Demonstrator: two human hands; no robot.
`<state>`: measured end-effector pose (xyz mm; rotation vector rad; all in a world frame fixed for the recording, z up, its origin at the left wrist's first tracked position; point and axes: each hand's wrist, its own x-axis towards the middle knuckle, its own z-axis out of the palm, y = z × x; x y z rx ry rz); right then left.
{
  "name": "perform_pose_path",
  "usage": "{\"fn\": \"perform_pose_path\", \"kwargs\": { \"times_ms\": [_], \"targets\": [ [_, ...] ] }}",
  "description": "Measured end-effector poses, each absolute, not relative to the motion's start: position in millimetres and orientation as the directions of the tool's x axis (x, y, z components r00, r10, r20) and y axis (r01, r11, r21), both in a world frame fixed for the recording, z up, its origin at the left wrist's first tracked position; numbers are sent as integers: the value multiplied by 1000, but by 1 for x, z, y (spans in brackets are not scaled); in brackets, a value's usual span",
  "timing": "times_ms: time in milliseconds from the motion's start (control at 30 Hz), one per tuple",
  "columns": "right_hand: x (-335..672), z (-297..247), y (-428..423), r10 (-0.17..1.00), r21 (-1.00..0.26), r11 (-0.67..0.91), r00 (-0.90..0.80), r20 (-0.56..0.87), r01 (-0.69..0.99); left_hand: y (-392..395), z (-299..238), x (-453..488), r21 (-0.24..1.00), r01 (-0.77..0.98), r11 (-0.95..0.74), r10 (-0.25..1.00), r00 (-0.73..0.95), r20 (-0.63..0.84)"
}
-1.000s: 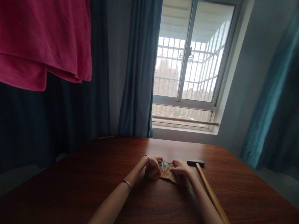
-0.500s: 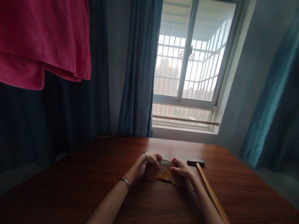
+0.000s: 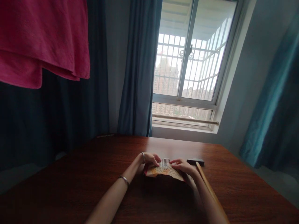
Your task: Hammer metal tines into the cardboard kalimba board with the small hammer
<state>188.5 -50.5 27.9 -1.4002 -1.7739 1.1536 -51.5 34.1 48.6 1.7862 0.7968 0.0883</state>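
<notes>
Between my hands is a tan, cardboard-like piece (image 3: pixel 163 171), dotted with dark holes and orange-yellow patches. Its near edge is ragged and a little red shows at its left end. A row of thin pale upright spikes (image 3: pixel 165 162), like nails, stands along its far side. My left hand (image 3: pixel 151 159), with bangles on the wrist and forearm, grips the left part, thumb by the spikes. My right hand (image 3: pixel 183 165) closes on the right part with its fingertips near the other end of the row. The undersides of the fingers are hidden.
A hammer with a black head (image 3: pixel 195 162) and long wooden handle (image 3: pixel 209 186) lies right of my right hand, partly behind my forearm. The brown wooden table (image 3: pixel 93 180) reaches towards a window (image 3: pixel 187 62) with blue curtains (image 3: pixel 140 68). A pink cloth (image 3: pixel 46 37) hangs upper left.
The cardboard-like piece has tilted, so its dotted face looks flatter and lighter, and the spikes now stand out plainly. My right hand has turned slightly, and both hands keep hold.
</notes>
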Motion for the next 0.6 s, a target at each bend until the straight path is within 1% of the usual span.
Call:
{"fn": "perform_pose_path", "kwargs": {
  "times_ms": [100, 233, 333, 500, 600],
  "targets": [
    [189, 28, -51, 962, -920, -12, -245, -117, 393, 35, 49, -50, 867, 493, -72, 527, 757, -387],
    [189, 29, -55, 957, -946, -64, -251, -149, 318, 41, 44, -50, 891, 451, -43, 503, 781, -371],
    [189, 30, -56, 958, -945, -43, -254, -130, 323, 45, 39, -51, 907, 417, -64, 480, 809, -338],
    [190, 31, -54, 969, -921, 24, -236, -74, 389, 43, 44, -56, 893, 439, -93, 389, 842, -374],
    [191, 31, -53, 969, -916, 73, -246, -29, 395, 40, 49, -58, 903, 413, -117, 375, 860, -346]
  ]
}}
